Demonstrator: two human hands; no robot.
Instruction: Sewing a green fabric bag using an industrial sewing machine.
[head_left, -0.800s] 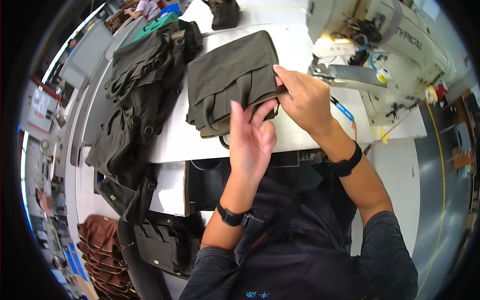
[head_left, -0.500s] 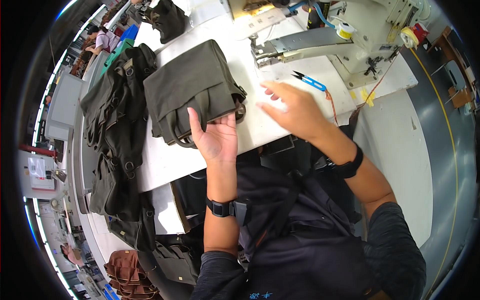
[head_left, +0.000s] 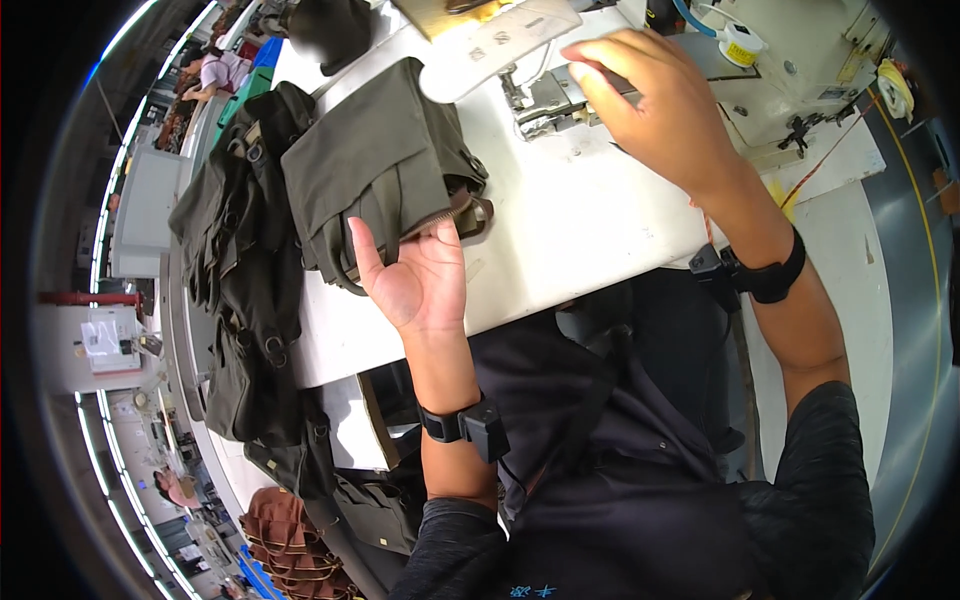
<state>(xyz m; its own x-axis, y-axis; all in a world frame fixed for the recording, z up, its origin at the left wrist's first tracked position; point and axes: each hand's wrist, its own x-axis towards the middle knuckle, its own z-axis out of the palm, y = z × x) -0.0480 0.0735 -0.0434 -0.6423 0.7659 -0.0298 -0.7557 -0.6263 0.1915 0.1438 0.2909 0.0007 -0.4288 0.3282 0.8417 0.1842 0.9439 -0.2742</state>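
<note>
Along the lower edge, nearest the viewer, is the person's dark fabric apron (head_left: pixel 610 440), with a short dark sleeve at either side. From the bottom, the left forearm rises almost straight up, a black strap with a small box (head_left: pixel 465 428) around its wrist. The left hand (head_left: pixel 412 285) is spread and palm up, thumb pointing away from the body, its fingertips partly hidden under the near edge of a dark olive fabric bag (head_left: pixel 365 160). The right forearm, also strapped in black, slants up and inward; the right hand (head_left: pixel 670 105) is raised, knuckles up, fingers bent leftward, with a gap between thumb and forefinger. Whether it holds anything cannot be told.

The bag lies on its broad side on a white tabletop (head_left: pixel 590 240), ahead of the person and left of centre. Its handles and metal-toothed zip (head_left: pixel 437 217) face the person; the opposite edge points away. It sits askew, the near edge climbing from left to right. Its face looks nearly square, so the long axis is unclear.

Left of it slumps a row of similar olive bags (head_left: pixel 225 240). Beyond the right hand stands a pale sewing machine (head_left: pixel 825 65). Far off, upper left, a co-worker in a light top (head_left: pixel 222 72) is seen small.
</note>
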